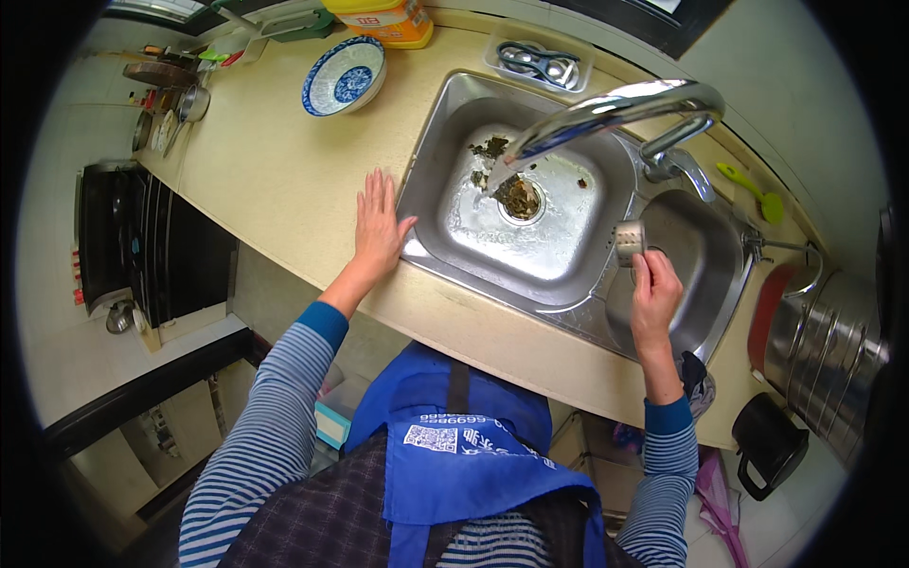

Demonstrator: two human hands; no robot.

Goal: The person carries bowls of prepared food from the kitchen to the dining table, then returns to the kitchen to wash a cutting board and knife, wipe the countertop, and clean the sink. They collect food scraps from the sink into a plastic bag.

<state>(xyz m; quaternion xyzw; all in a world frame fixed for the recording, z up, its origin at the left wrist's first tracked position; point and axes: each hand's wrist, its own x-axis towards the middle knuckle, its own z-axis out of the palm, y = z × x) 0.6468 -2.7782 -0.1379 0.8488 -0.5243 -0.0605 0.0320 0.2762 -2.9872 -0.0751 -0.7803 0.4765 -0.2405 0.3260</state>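
Observation:
My left hand (379, 224) rests palm down on the countertop, its fingers apart, the thumb at the rim of the stainless steel sink (440, 255). In my right hand (655, 295) is a small perforated metal strainer basket (630, 241), gripped at its lower edge over the divider between the two bowls. Water runs from the chrome faucet (603, 113) into the larger bowl. Dark wet leafy scraps (490, 148) lie on that bowl's floor, and more scraps fill the drain opening (522, 199). The smaller bowl (699, 241) is beyond my right hand.
A blue-and-white bowl (346, 77) stands on the countertop (277, 170), near a yellow-orange container (387, 25). Behind the sink sits a clear plastic box (540, 64) of metal utensils. A green brush (756, 192), a steel pot (817, 341) and a black jug (770, 444) are at right.

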